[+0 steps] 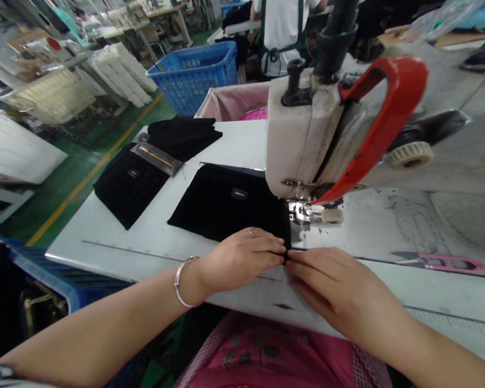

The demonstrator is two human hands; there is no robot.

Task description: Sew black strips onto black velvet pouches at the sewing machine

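Observation:
A black fabric piece (222,202) with a small label lies flat on the white table (117,242), its right edge under the presser foot (307,211) of the sewing machine (303,134). My left hand (242,256), with a ring and a bracelet, presses its fingers together on the fabric's near right corner. My right hand (331,285) meets it fingertip to fingertip, also closed on that corner.
A stack of black fabric pieces (145,172) with a zipper strip lies at the table's back left. Pink-handled snips (440,263) rest at the right. A blue basket (194,75) stands behind, and a person in a green apron (283,32) beyond it.

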